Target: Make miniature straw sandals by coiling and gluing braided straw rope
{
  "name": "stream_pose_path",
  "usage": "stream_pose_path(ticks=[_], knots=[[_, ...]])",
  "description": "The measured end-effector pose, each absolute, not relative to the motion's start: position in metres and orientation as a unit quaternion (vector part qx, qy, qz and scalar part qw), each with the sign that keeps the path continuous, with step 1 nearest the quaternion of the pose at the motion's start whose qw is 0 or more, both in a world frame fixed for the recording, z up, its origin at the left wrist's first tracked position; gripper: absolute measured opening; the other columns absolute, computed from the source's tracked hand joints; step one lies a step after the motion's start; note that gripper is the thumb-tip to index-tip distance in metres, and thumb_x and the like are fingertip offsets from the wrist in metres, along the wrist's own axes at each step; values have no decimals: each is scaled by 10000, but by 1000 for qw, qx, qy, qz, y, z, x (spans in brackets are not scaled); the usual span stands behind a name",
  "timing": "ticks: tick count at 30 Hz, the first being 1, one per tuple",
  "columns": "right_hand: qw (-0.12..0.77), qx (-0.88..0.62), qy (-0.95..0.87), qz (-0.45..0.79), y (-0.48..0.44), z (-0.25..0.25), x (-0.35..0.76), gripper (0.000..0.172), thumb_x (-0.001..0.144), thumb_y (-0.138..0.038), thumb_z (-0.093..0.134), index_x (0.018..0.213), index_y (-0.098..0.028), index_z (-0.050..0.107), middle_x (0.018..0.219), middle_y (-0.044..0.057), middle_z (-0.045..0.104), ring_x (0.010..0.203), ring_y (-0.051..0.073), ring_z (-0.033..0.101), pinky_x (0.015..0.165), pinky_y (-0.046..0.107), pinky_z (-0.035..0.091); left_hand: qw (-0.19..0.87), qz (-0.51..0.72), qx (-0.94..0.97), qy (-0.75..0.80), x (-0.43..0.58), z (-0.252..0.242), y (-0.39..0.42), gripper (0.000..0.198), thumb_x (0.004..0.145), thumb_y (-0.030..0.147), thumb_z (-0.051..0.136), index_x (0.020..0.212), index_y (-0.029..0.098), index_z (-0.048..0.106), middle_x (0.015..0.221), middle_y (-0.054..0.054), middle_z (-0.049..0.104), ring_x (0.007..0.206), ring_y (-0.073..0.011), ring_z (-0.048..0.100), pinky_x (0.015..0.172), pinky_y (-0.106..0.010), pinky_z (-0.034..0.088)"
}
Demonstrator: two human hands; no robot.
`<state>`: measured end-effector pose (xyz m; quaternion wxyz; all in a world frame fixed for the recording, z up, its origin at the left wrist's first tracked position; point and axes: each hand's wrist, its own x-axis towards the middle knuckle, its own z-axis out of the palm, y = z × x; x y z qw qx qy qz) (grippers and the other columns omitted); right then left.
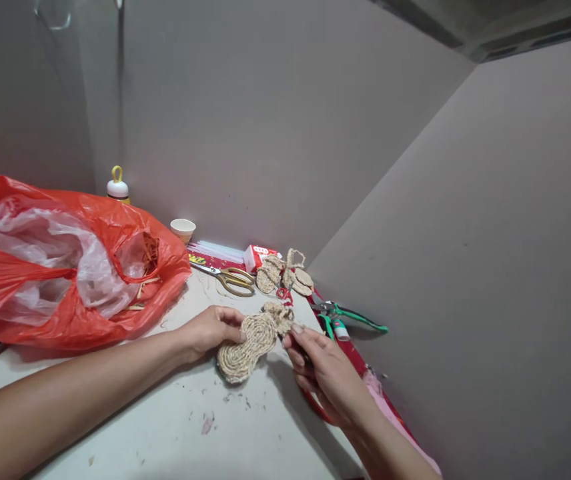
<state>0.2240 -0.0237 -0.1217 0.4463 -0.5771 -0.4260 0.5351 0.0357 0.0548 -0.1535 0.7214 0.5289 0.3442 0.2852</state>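
Observation:
A small woven straw sandal [248,341] lies sole-up on the white table [175,427]. My left hand [210,329] grips its left edge with curled fingers. My right hand [318,368] pinches the knotted straw end at the sandal's toe [280,315]. Both hands are closed on the same piece.
A big red plastic bag [65,267] with white plastic and straw inside fills the left. Gold scissors [230,279], two finished straw sandals [285,273], a red-white box [260,255], a paper cup [183,229] and green-handled pruners [350,315] lie by the grey walls.

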Motion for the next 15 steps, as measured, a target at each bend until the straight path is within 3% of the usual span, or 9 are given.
stream_pose_path(ticks=[5,9,12,15], knots=[[427,-565,-467,529,-39,-122,220,363,837,-534,586,776,-177,578,575,-74,413,444,61,277,412,192,239,777,281,475,303,29,-150,63,360,537,218,776,859,112,654,746,-70,684,649,-154,618,662,-283,448],[285,-564,-589,504,-54,-130,215,344,898,-464,516,705,-179,518,584,-62,396,527,91,353,499,219,289,771,303,471,304,28,-153,68,337,550,189,805,814,146,598,653,-12,658,574,-110,581,587,-231,391],[201,-566,-684,413,-62,-134,211,333,932,-365,459,648,-192,466,605,-53,379,580,111,365,544,234,305,762,313,476,307,29,-153,67,315,572,187,808,768,159,562,629,14,639,552,-89,558,559,-209,355],[139,-565,-746,323,-67,-129,209,249,904,-291,518,675,-193,532,677,-26,507,665,134,470,622,242,358,760,308,480,313,30,-152,66,307,581,184,807,765,156,563,629,22,630,548,-80,548,557,-203,349]])
